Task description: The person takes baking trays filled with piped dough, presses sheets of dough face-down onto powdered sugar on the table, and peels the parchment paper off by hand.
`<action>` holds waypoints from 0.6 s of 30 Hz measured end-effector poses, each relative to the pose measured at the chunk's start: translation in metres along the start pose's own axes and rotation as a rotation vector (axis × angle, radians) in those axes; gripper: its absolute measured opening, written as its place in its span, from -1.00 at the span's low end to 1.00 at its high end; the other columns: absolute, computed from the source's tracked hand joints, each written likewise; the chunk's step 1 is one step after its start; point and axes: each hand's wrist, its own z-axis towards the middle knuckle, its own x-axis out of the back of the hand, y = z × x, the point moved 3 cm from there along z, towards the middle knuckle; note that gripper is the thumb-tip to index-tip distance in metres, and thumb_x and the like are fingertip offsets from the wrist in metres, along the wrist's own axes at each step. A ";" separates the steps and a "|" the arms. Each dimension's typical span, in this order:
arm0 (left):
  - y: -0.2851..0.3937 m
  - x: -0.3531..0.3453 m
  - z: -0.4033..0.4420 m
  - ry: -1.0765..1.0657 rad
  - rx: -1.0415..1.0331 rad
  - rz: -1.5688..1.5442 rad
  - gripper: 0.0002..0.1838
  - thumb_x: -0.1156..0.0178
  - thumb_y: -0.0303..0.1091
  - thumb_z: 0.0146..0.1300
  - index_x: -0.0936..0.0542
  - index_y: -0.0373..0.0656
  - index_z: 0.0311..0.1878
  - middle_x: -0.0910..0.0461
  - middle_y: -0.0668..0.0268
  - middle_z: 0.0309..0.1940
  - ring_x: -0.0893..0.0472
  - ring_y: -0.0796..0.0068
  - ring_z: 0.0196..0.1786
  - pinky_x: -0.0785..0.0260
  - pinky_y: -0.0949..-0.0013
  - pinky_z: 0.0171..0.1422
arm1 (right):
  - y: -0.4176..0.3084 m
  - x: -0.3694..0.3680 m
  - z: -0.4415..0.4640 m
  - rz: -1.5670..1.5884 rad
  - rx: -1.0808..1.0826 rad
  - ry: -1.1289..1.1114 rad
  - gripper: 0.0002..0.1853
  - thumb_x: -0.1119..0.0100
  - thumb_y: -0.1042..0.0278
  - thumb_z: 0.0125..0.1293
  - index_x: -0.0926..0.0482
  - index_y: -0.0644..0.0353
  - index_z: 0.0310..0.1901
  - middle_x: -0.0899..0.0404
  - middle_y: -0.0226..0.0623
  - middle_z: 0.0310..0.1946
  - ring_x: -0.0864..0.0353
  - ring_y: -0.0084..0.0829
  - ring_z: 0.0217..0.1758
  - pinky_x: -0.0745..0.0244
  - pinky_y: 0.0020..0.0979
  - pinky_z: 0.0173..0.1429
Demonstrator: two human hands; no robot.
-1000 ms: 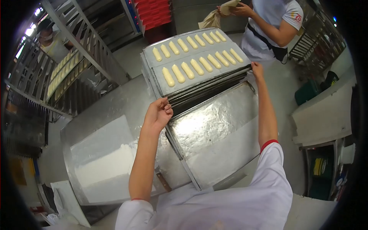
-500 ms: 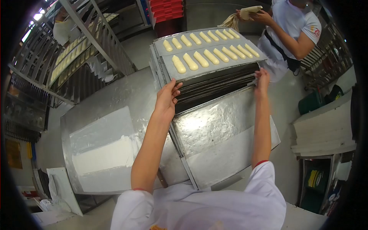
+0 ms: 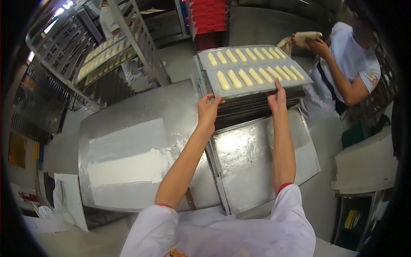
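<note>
Two rows of pale piped dough strips (image 3: 245, 77) lie on the paper-lined top tray (image 3: 239, 92) of a stack. My left hand (image 3: 208, 112) grips this tray's near left corner, thumb on the rim. Farther right along the same near edge, my right hand (image 3: 277, 97) holds the tray, its thumb over the rim and its other fingers partly hidden beneath. Dark edges of more trays (image 3: 244, 112) show below. Nearer to me, an empty metal tray (image 3: 244, 158) lies under my right forearm.
White powder (image 3: 128, 168) covers part of a sheet on the metal table (image 3: 175, 103) at left. A rack (image 3: 143, 47) with filled trays stands back left, near another person. At right, a co-worker (image 3: 349, 64) holds a pale bag (image 3: 308, 37). Red crates (image 3: 208, 17) stand behind.
My right hand has moved from the stack's right corner to the top tray's near edge. My left hand has closed on the left corner. The view has shifted, moving the scene rightward.
</note>
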 end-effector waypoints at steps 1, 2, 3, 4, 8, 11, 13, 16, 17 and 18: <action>0.001 0.006 -0.001 0.007 0.016 0.003 -0.64 -0.23 -0.35 0.27 -0.44 -0.26 0.07 -0.66 0.21 -0.26 -0.53 0.57 -0.22 -0.33 0.49 -0.19 | 0.001 -0.006 -0.010 0.016 0.013 -0.043 -0.49 -0.08 0.27 0.40 -0.26 0.27 0.31 -0.35 -0.18 0.27 -0.34 -0.25 0.32 -0.20 -0.12 0.42; 0.006 0.014 -0.004 0.015 0.000 -0.007 -0.64 -0.23 -0.35 0.27 -0.44 -0.26 0.07 -0.66 0.21 -0.26 -0.53 0.57 -0.22 -0.33 0.49 -0.19 | 0.003 -0.014 -0.021 0.030 0.027 -0.087 -0.49 -0.07 0.28 0.41 -0.25 0.27 0.31 -0.34 -0.18 0.27 -0.33 -0.25 0.33 -0.17 -0.12 0.44; 0.009 0.023 -0.010 -0.017 -0.016 0.028 -0.64 -0.24 -0.34 0.27 -0.44 -0.25 0.07 -0.67 0.21 -0.27 -0.51 0.58 -0.21 -0.30 0.49 -0.14 | 0.007 -0.015 -0.027 0.038 0.046 -0.101 -0.49 -0.07 0.30 0.41 -0.24 0.27 0.31 -0.34 -0.18 0.27 -0.32 -0.26 0.34 -0.16 -0.12 0.45; 0.012 0.032 -0.015 -0.045 -0.026 0.066 -0.64 -0.24 -0.33 0.26 -0.44 -0.24 0.07 -0.68 0.21 -0.27 -0.50 0.60 -0.21 -0.27 0.49 -0.10 | 0.010 -0.017 -0.033 0.046 0.060 -0.110 -0.49 -0.07 0.32 0.41 -0.24 0.27 0.32 -0.33 -0.18 0.28 -0.31 -0.26 0.34 -0.14 -0.12 0.46; 0.044 0.087 -0.050 -0.082 -0.028 0.132 -0.64 -0.26 -0.23 0.25 -0.46 -0.18 0.02 -0.67 0.32 -0.30 -0.32 0.65 -0.34 -0.15 0.54 -0.15 | 0.023 -0.062 -0.089 -0.054 0.131 -0.144 -0.49 -0.13 0.31 0.38 -0.27 0.17 0.30 -0.37 -0.25 0.25 -0.35 -0.33 0.31 -0.27 -0.17 0.38; 0.069 0.154 -0.074 -0.111 -0.029 0.188 -0.69 -0.24 -0.24 0.28 -0.46 -0.17 0.00 -0.66 0.33 -0.30 -0.42 0.61 -0.23 -0.16 0.47 0.00 | 0.056 -0.111 -0.146 -0.089 0.119 -0.124 -0.48 -0.14 0.31 0.37 -0.25 0.16 0.31 -0.37 -0.25 0.24 -0.37 -0.34 0.30 -0.30 -0.19 0.36; 0.092 0.204 -0.092 -0.129 0.006 0.246 -0.72 -0.21 -0.26 0.32 -0.47 -0.17 -0.01 -0.64 0.33 -0.30 -0.57 0.56 -0.07 -0.20 0.40 0.16 | 0.092 -0.141 -0.181 -0.087 0.104 -0.132 -0.49 -0.13 0.32 0.38 -0.26 0.15 0.31 -0.37 -0.25 0.24 -0.37 -0.34 0.29 -0.30 -0.19 0.36; 0.116 0.286 -0.118 -0.051 -0.017 0.227 -0.70 -0.23 -0.20 0.28 -0.47 -0.11 -0.02 -0.57 0.47 -0.43 -0.35 0.67 -0.26 -0.16 0.50 -0.06 | 0.160 -0.176 -0.229 -0.078 0.075 -0.164 -0.49 -0.13 0.31 0.38 -0.26 0.14 0.31 -0.36 -0.26 0.24 -0.36 -0.34 0.30 -0.30 -0.20 0.35; 0.126 0.318 -0.123 -0.034 -0.028 0.231 -0.70 -0.23 -0.20 0.28 -0.47 -0.11 -0.02 -0.57 0.47 -0.43 -0.35 0.67 -0.26 -0.16 0.50 -0.06 | 0.188 -0.193 -0.247 -0.077 0.041 -0.137 -0.49 -0.13 0.31 0.38 -0.25 0.14 0.31 -0.36 -0.26 0.25 -0.36 -0.34 0.30 -0.30 -0.20 0.36; 0.133 0.351 -0.129 -0.017 -0.034 0.233 -0.71 -0.22 -0.19 0.29 -0.48 -0.12 -0.02 -0.57 0.45 -0.38 -0.37 0.66 -0.21 -0.17 0.48 -0.01 | 0.213 -0.208 -0.264 -0.083 0.004 -0.110 -0.48 -0.14 0.32 0.38 -0.25 0.15 0.31 -0.35 -0.26 0.25 -0.36 -0.33 0.31 -0.30 -0.20 0.36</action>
